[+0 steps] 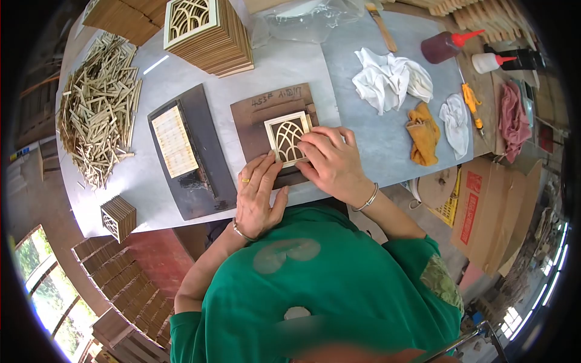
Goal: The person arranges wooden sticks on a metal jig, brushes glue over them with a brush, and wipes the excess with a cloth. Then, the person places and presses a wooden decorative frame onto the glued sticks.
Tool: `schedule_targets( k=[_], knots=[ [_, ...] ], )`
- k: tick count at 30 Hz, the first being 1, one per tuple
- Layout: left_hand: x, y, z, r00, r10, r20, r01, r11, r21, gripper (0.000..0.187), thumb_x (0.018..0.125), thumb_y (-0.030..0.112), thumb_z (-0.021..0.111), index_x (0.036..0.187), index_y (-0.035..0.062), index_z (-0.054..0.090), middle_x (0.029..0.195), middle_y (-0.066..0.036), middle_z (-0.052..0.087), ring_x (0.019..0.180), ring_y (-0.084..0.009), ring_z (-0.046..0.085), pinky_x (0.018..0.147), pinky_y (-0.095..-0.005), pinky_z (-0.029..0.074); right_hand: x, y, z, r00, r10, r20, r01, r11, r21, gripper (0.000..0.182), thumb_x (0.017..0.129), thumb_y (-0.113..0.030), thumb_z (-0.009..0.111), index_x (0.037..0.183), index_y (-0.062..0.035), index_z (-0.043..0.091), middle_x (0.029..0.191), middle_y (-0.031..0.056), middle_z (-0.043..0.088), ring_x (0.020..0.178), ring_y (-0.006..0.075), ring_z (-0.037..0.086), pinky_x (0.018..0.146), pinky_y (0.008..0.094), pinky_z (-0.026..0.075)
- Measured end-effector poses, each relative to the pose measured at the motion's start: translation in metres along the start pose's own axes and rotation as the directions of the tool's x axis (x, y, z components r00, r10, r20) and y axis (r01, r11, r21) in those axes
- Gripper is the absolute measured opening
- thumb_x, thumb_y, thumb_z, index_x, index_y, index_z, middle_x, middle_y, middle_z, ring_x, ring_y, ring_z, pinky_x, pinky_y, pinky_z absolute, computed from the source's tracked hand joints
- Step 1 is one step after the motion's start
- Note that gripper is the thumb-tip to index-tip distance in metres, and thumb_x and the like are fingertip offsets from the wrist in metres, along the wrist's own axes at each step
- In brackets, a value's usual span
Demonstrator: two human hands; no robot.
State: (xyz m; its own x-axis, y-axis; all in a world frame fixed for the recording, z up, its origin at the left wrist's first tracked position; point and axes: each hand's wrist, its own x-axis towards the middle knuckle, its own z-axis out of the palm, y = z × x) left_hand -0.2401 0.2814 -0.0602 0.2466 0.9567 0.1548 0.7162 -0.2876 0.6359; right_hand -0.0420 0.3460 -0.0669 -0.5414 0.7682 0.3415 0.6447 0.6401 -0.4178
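Dark handwriting beginning "453" runs along the far edge of a brown, flat, rectangular board (249,136); its remaining characters are hard to make out. On that board lies a pale wooden rectangular panel with interlaced arched latticework (287,139), its plain frame squared around pointed curves. The right hand (331,158) has bent fingers on the panel's right side and its thumb near the lower corner; whether it pinches the wood cannot be told. The left hand (260,187) is unclenched, its nearly straight fingertips touching the panel's lower left corner. To the left, a smooth dark board (212,172) carries a cream, ribbed rectangular block (175,143) with brownish stains. Beyond stand a tall stack of layered lattice panels (212,45) and a loose heap of thin wooden sticks (100,109). On the right are a dark red plastic bottle with a bright red nozzle (440,48), a crumpled white cloth (390,80) and a mustard-coloured cloth (423,134). A brown cardboard carton (499,218) bears a red printed block, its characters too small to read.
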Motion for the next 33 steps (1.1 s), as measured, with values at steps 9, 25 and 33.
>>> schedule_targets(
  k=[9, 25, 33],
  knots=[
    [0.010, -0.015, -0.007, 0.993, 0.076, -0.091, -0.084, 0.993, -0.083, 0.033, 0.076, 0.005, 0.069, 0.108, -0.0009, 0.062, 0.112, -0.015, 0.064, 0.105, -0.0340, 0.059, 0.092, -0.0433, 0.044, 0.016, -0.006, -0.014, 0.994, 0.078, -0.076, -0.075, 0.996, 0.042, 0.023, 0.075, -0.016, 0.074, 0.096, -0.0089, 0.066, 0.103, 0.0013, 0.063, 0.104, 0.0227, 0.056, 0.087, 0.0398, 0.040],
    [-0.096, -0.105, -0.093, 0.827, -0.284, -0.485, 0.310, 0.950, -0.027, 0.019, 0.078, -0.001, 0.068, 0.096, 0.0031, 0.066, 0.096, -0.011, 0.065, 0.086, -0.0284, 0.060, 0.077, -0.0369, 0.047, 0.113, -0.104, 0.079, 0.917, -0.393, 0.069, 0.381, 0.913, 0.144, 0.015, 0.076, -0.011, 0.075, 0.085, -0.0083, 0.063, 0.078, 0.0015, 0.052, 0.072, 0.0186, 0.053, 0.065, 0.0330, 0.037],
    [-0.110, -0.126, -0.097, 0.806, -0.325, -0.495, 0.335, 0.940, -0.071, 0.018, 0.082, 0.000, 0.067, 0.099, 0.0033, 0.066, 0.099, -0.011, 0.065, 0.088, -0.0271, 0.061, 0.078, -0.0354, 0.048, 0.120, -0.106, 0.103, 0.887, -0.403, 0.224, 0.392, 0.915, 0.094, 0.018, 0.075, -0.012, 0.076, 0.082, -0.0079, 0.060, 0.077, 0.0038, 0.050, 0.072, 0.0209, 0.049, 0.066, 0.0334, 0.037]
  ],
)
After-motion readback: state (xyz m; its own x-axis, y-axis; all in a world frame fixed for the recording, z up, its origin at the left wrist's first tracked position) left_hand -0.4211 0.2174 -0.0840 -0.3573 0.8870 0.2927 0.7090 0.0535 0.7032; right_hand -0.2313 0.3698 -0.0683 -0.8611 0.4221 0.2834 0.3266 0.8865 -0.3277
